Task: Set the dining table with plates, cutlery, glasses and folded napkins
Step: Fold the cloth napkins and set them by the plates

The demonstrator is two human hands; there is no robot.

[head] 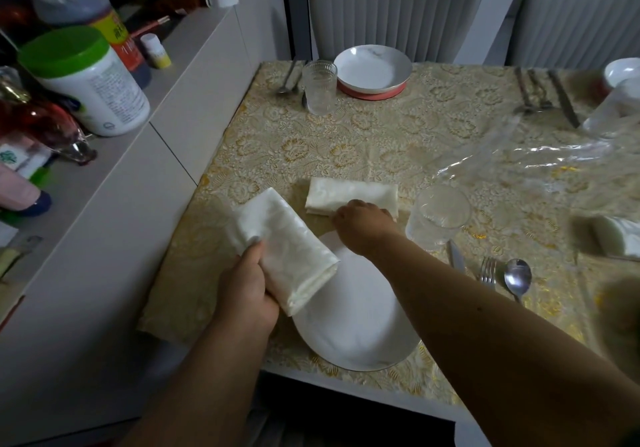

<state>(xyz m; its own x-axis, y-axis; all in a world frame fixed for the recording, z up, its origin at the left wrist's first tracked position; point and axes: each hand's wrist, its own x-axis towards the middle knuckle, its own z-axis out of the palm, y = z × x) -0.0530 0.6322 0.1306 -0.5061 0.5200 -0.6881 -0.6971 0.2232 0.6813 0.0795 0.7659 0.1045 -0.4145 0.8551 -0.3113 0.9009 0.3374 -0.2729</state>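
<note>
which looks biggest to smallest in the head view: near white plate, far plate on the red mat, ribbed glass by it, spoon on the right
1. Near white plate, though it lies closest to the camera.
2. Far plate on the red mat.
3. Ribbed glass.
4. Spoon.

Frame centre: folded napkin [349, 196] lies behind near plate [356, 329]; glass [439, 216] right of napkin; cutlery [491, 271] lower right.

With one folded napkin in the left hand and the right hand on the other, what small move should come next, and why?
Probably lay the held napkin, gripped by the left hand, beside the near plate. That plate has a glass and cutlery but no napkin placed. The right hand touches the second napkin.
</note>
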